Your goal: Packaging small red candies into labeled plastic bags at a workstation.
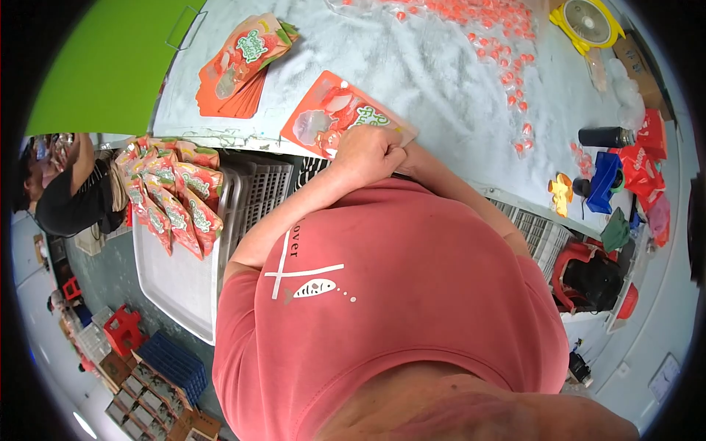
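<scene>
A red printed snack pouch (327,110) with a see-through window lies flat near the table's front edge. My left hand (370,153) is closed over the near side of this pouch, its knuckles up; whatever is inside the curled fingers is hidden. Close against it, at the pouch's right end, is my right hand (413,159), mostly covered by the left, so its fingers do not show. To the left, a fanned stack of matching flat pouches (239,70) rests on the table.
Small clear-wrapped red pieces (504,55) spread over the pale cloth-covered table (434,81). A yellow fan (585,23) stands far right, with a dark bottle (605,137) nearer. Filled pouches (176,192) pile on a white tray (176,283) at left. A person (73,195) works beyond it.
</scene>
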`<state>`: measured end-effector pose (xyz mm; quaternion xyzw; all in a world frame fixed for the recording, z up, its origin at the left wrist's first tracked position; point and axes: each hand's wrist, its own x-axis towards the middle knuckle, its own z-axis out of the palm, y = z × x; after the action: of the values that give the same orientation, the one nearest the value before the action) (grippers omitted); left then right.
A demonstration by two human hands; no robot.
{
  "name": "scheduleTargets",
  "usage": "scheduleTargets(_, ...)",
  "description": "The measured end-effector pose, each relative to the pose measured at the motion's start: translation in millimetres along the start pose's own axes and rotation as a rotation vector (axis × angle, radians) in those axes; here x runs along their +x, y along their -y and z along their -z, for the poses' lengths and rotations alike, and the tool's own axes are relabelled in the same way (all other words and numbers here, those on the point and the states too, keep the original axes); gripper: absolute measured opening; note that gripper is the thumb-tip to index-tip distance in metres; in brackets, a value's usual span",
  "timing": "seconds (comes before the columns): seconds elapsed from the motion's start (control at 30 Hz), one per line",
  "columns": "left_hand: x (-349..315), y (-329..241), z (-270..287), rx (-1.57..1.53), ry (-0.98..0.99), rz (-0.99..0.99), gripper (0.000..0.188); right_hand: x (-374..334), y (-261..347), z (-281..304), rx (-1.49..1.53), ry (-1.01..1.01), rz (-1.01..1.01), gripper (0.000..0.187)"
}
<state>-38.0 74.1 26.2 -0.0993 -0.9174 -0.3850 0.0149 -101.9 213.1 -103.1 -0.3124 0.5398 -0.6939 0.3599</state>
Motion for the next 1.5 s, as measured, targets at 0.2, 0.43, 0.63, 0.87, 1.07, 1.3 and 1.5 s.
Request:
scheduleTargets(0.2,2,-3,10,-0.032,0.14,-0.057,0.009,4,38,-9,0.339,-0.077,0.02,0.035)
scheduleTargets(0.43,9,-2,36,0.179,-0.035,-0.348,0.06,-14,88,-10,-0.178,-0.008,0.227,0.042)
scheduleTargets(0.63,6,7,36,0.208,0.187,-0.307,0.059,-37,55,-5,-0.52,0.006,0.309,0.027)
scheduleTargets(0.87,-20,37,14,0.24,0.056,-0.298,0.037,-75,107,12,0.097,-0.083,-0.348,0.026)
scheduleTargets(1.07,-30,45,23,0.22,0.062,-0.128,0.017,-150,84,117,-1.105,-1.308,0.151,0.037)
scheduleTargets(1.3,-29,35,19,0.015,-0.083,-0.113,0.01,-139,62,183,-1.593,-1.095,-0.191,0.052)
scheduleTargets(1.5,-37,10,41,0.198,-0.022,-0.051,0.01,-74,55,149,-1.614,-0.861,-0.061,0.052)
